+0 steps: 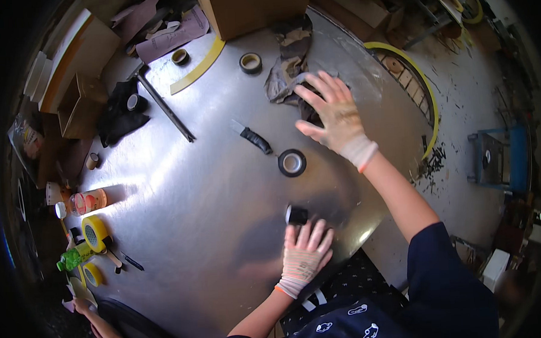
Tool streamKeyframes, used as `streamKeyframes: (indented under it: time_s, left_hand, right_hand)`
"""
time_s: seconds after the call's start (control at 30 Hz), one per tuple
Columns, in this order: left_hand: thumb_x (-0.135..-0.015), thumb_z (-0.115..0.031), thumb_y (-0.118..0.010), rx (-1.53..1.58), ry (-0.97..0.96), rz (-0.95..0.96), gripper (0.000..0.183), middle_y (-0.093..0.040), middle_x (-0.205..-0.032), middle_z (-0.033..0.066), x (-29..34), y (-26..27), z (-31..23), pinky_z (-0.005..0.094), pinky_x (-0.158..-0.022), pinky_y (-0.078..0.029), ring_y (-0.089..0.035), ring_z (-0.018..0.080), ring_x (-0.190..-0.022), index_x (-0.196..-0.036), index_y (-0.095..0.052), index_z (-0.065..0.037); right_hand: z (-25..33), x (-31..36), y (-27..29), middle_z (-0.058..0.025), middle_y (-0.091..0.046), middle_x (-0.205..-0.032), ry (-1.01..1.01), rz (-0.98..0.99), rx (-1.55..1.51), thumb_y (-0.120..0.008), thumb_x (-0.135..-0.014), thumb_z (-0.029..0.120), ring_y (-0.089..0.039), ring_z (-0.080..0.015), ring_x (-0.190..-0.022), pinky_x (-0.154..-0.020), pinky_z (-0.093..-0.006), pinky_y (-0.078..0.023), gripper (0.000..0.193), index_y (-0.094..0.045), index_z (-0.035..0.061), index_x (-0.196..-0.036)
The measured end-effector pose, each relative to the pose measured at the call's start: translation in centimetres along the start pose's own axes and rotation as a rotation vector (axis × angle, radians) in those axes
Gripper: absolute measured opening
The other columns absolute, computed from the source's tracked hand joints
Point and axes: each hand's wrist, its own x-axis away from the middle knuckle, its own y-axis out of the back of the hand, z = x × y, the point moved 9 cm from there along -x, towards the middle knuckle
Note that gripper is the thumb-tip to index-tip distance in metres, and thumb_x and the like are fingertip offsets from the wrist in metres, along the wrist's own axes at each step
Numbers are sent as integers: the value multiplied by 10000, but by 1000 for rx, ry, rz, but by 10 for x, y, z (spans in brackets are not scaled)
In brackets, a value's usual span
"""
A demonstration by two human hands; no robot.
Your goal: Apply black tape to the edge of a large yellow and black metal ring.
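Note:
Both my hands wear thin striped gloves with orange cuffs. My left hand (305,255) is near the table's front edge with its fingers apart. Its fingertips are right by a small black roll with a white end (296,215); whether they touch it I cannot tell. Farther off to the right, my right hand (337,119) is held open with spread fingers, in front of a crumpled grey cloth (286,81). Between the hands lies a black tape roll (300,160) with a pale core. Left of that is a knife (255,140) with a black-wrapped handle.
A metal table (192,178) holds a hammer-like bar (165,104), a tape roll (251,63), a yellow curved strip (200,69) and a cardboard box (254,12). Bottles (88,202) and yellow tape (94,233) stand left. Another person's hand (82,306) shows lower left.

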Motion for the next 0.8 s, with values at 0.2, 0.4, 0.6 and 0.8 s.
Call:
streamKeyframes:
  time_s: [0.2,0.4,0.6,0.8]
  left_hand:
    - [-738,-252,-740,-282,-44,-446,325,-605,-1121,50,-69,39,2,503,-909,-446,-615,277,-980,-1055,-668,-237]
    - [-816,-212,-696,-396,382,-350,345,-530,-1380,149,-160,62,96,605,-1027,-392,-448,468,-1286,-1153,-663,-145]
    - [-901,-260,-643,-502,488,-548,346,-513,-1432,159,-214,137,232,572,-1116,-319,-428,426,-1343,-1218,-659,-122]
    - [-924,-286,-595,-457,340,-705,479,-522,-1469,100,-206,151,162,512,-1196,-198,-373,343,-1436,-1377,-575,-130]
  right_hand:
    - [-55,-65,-97,-76,-433,-1526,153,137,69,-663,-887,444,-314,-282,-1460,-1218,-455,-159,571,-533,210,-1391]
    - [-152,-1,-45,-104,-611,-1054,-38,205,174,-578,-919,295,-571,-301,-1060,-948,-489,-426,233,-598,122,-1075]
    - [-378,122,150,-164,-654,-1103,-865,-380,50,-558,-995,319,-619,-361,-1007,-921,-453,-477,331,-613,30,-1147]
    - [-197,-21,37,-84,-637,-1199,191,-188,267,-523,-1004,203,-610,-222,-1067,-955,-375,-465,334,-588,53,-1295]
